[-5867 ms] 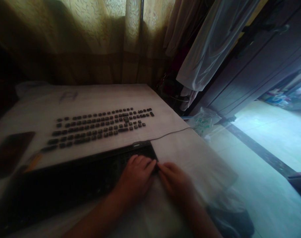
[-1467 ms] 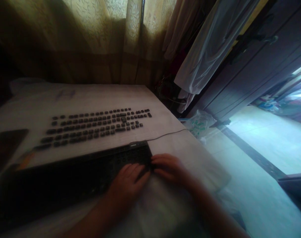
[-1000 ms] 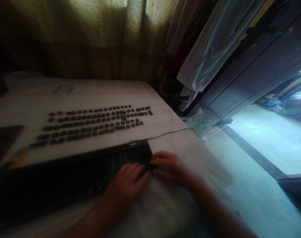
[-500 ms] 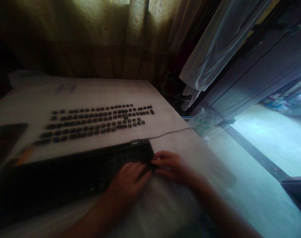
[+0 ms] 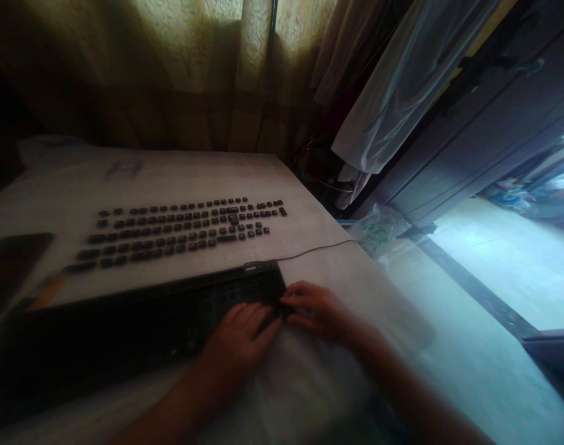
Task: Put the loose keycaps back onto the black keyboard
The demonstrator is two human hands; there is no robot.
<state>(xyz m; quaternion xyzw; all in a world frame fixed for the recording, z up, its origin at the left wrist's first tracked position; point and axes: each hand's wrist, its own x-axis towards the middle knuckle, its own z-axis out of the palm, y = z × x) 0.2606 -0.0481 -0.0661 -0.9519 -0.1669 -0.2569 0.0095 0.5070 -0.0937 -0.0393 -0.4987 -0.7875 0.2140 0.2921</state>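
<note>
Nearby, a black keyboard [image 5: 138, 327] lies on a pale table [image 5: 193, 173], the left hand [image 5: 242, 337] laid over its right end, the right hand [image 5: 316, 309] curved at its right edge — whether either grip pinches anything, I cannot tell through the blur. Loose black keycaps [image 5: 226, 238] sit in rows just beyond.

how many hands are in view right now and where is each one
2. The left hand lies over the black keyboard near its right end; the right hand is at the keyboard's right edge. No others show.
</note>
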